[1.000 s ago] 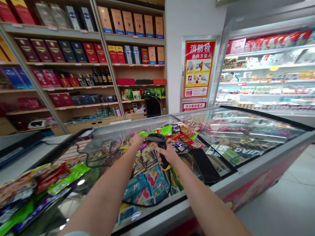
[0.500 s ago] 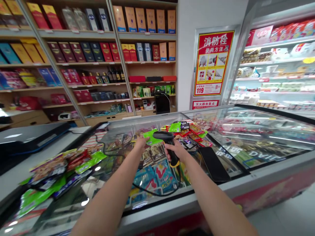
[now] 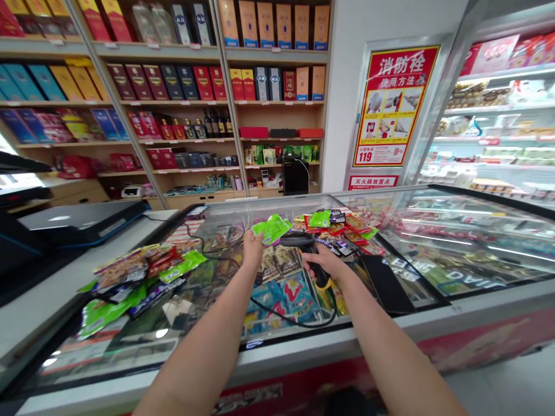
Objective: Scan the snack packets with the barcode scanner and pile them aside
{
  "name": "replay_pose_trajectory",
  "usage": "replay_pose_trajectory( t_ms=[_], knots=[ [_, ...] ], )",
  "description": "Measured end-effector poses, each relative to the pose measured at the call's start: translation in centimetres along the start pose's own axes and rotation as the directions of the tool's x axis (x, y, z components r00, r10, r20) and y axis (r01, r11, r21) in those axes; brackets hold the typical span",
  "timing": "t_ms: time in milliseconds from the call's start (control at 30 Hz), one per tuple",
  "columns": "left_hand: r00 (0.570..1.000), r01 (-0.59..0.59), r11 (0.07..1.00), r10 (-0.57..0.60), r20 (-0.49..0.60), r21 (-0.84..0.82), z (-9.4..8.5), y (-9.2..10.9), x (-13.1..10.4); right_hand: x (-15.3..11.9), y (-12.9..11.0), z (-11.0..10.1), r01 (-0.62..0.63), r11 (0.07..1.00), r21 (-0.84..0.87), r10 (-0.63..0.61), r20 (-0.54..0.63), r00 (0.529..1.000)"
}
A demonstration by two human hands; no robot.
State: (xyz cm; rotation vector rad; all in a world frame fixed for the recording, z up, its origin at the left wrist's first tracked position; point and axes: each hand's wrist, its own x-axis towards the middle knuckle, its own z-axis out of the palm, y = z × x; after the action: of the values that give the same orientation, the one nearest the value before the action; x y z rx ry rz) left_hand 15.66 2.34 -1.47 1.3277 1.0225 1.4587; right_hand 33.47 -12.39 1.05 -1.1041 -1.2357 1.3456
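My right hand [image 3: 323, 263] is wrapped round the grip of a black barcode scanner [image 3: 298, 239] with a yellow-trimmed base. The scanner's head points left, at a bright green packet [image 3: 275, 229]. Pinched at its left end, that packet is held by my left hand [image 3: 253, 245] above the freezer's glass lid. From the scanner's base a black cable [image 3: 299, 325] loops over the glass. Right of my left hand, past the scanner, lies a pile of red, purple and green packets [image 3: 347, 231]. Another pile of packets [image 3: 143, 277] lies at the left.
A black flat phone-like slab [image 3: 387, 283] rests on the glass right of my right hand. The freezer's front edge [image 3: 303, 345] runs below my forearms. At the left stands a counter [image 3: 26, 315] with a dark device [image 3: 82, 222]. Shelves of boxes [image 3: 173, 52] stand behind.
My left hand has raised the green packet and tilted it near the scanner's head. The view has shifted left, so most things appear farther right. Both holds are kept.
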Motion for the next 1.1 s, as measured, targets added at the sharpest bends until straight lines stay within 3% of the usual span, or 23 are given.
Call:
replay_pose_trajectory(
  t_ms=[100,167,400,833,1100],
  knots=[
    [0.99,0.101,0.956,-0.07,0.121,-0.274,0.1,0.5,-0.3,-0.1,-0.1,0.0,-0.002,1.0,-0.017,0.001,-0.008,1.0],
    [0.984,0.13,0.939,-0.082,0.16,-0.319,0.2,0.6,-0.6,-0.1,-0.1,0.0,0.002,1.0,-0.025,-0.003,-0.014,1.0],
    [0.977,0.089,0.963,-0.034,0.213,-0.255,0.4,0.9,-1.0,0.3,0.5,-0.2,-0.007,0.998,-0.056,0.006,-0.022,1.0],
    [0.959,0.076,0.946,0.017,0.284,-0.314,0.5,0.5,-1.2,-0.2,0.0,0.3,-0.04,0.997,-0.061,0.038,-0.041,0.998],
    [0.961,0.149,0.933,-0.059,0.269,-0.327,0.5,1.0,-1.2,0.0,0.4,0.1,-0.036,0.999,-0.04,0.034,-0.032,0.999]
  ],
)
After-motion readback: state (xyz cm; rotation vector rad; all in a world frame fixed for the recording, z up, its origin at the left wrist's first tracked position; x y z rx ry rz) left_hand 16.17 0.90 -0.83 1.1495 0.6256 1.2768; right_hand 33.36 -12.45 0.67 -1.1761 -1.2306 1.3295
